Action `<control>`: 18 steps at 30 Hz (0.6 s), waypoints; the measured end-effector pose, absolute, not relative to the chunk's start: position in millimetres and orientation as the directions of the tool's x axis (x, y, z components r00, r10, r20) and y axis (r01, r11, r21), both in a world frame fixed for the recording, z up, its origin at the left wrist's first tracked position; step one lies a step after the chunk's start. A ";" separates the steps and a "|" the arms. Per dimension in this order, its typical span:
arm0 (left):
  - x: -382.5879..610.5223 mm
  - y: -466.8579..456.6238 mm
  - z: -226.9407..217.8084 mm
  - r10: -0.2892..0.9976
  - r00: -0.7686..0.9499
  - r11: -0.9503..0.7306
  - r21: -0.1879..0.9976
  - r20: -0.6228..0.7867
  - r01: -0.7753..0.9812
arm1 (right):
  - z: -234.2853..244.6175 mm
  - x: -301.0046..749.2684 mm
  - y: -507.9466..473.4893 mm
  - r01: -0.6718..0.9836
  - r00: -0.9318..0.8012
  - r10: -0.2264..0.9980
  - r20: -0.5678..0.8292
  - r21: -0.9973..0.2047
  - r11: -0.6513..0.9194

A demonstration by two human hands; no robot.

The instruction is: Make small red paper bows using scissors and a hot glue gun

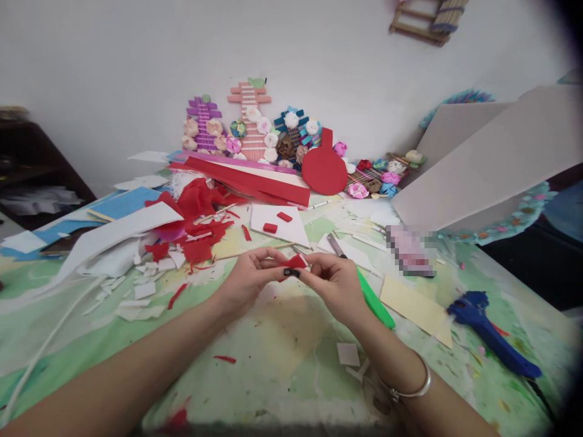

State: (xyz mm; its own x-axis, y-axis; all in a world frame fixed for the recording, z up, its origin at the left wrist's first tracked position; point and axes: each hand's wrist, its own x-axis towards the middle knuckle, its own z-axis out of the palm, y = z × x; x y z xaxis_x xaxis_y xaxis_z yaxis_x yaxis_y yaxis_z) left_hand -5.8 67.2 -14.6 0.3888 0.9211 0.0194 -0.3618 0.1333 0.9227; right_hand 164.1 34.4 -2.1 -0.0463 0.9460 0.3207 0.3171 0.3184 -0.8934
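Above table centre, left hand [248, 276] and right hand [334, 279] both pinching small red foam piece [296, 263], fingertips closed on its edges. Looks light, soft, bendy; best gripped at edges, gently. Two red strips [277, 222] on white sheet [277, 227] behind. One blue glue gun [492, 331] right, one green-handled cutter [371, 297] beside right wrist.

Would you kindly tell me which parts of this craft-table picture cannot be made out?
Head view:
- Small red piece: mostly covered by fingertips of left hand and right hand; shape unclear.
- Dark bit beneath it: too small to identify.
- Pixelated patch: contents blurred out.
- Green-handled cutter: partly hidden behind the right hand.
- Wooden rack: cut off by the top edge.
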 end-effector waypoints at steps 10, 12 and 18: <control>-5.2 64.4 -10.6 0.885 0.463 0.155 0.915 0.039 -0.373 | -6.3 169.3 40.1 -0.058 -0.106 0.986 0.128 -0.991 0.122; -4.3 63.6 -9.4 0.866 0.500 0.220 0.889 0.012 -0.402 | -7.2 170.1 40.4 -0.044 -0.120 0.984 0.134 -0.991 0.130; -4.1 63.7 -10.4 0.838 0.543 0.326 0.855 -0.063 -0.404 | -7.7 168.6 37.6 0.040 -0.108 0.982 0.154 -0.986 0.159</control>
